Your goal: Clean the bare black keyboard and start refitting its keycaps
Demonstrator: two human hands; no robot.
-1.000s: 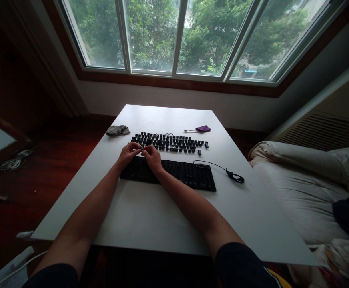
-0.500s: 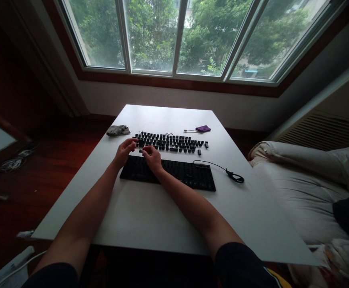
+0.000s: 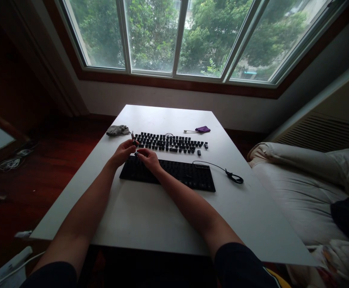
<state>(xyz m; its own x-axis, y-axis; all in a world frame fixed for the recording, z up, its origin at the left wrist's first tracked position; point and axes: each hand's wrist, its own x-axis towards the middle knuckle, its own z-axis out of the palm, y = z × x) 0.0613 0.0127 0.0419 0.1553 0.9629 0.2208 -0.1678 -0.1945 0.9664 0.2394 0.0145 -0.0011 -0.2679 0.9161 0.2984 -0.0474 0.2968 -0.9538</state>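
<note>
A black keyboard base (image 3: 177, 173) with its caps off lies across the white table (image 3: 150, 216). Behind it, several black keycaps (image 3: 170, 142) are laid out in rows. My left hand (image 3: 123, 153) hovers over the base's far left corner, closed around a thin dark tool (image 3: 133, 138) whose tip points up. My right hand (image 3: 149, 159) is just to its right, pinching a small dark keycap (image 3: 136, 153) between its fingertips. The two hands almost touch.
A grey cloth (image 3: 117, 130) lies at the table's left edge. A purple item with a thin stick (image 3: 202, 129) sits behind the keycaps. The keyboard's coiled cable (image 3: 233, 176) trails to the right. A bed with pale bedding (image 3: 306, 188) stands beside the table.
My left hand went out to the left end of the keycap rows and came back beside my right hand, with the tool's tip now showing above it. My right hand shifted slightly left.
</note>
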